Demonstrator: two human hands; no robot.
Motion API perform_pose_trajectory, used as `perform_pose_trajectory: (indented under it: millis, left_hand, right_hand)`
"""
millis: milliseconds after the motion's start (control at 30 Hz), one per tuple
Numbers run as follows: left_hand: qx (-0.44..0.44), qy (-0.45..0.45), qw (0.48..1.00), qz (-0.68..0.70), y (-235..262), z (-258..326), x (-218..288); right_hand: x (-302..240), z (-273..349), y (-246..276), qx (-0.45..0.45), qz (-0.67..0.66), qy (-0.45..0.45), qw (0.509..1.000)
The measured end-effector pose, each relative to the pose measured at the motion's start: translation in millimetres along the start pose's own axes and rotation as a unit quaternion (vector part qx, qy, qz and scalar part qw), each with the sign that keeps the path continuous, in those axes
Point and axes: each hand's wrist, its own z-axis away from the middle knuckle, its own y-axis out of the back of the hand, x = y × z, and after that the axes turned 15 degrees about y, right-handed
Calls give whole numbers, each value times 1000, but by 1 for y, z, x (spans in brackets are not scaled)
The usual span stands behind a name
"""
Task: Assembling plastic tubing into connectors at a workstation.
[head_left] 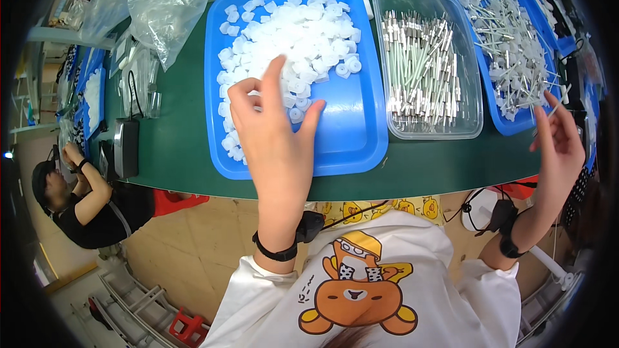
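My left hand [274,135] reaches over a blue tray [348,148] of small white translucent plastic caps [284,38]. Its index finger is stretched out and its thumb stands apart, with no cap visible between them. At the front right corner of another blue tray [509,125], my right hand [560,138] has its thumb and index finger closed around a thin pale rod [553,111], partly hidden by the fingers. That tray holds a tangled heap of pale rods with white caps [509,38]. Between the trays, a clear plastic box [432,132] contains many thin rods with metal ends [422,64].
A clear plastic bag [174,6] lies at the back left of the green table [174,142]. A dark box-shaped device [126,148] stands near the left front edge. Farther left, a person in black [97,209] works beside a red stool [177,200].
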Motion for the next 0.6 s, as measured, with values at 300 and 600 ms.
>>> perform_pose_trajectory:
  millis: [300, 600]
  left_hand:
    - [-1, -68, 997, -32, -8, 0, -10]
    - [-108, -5, 962, 252, -1, 7, -12]
  right_hand:
    - [-21, 23, -16, 21, -76, 39, 996]
    - [-32, 40, -24, -11, -333, 64, 941]
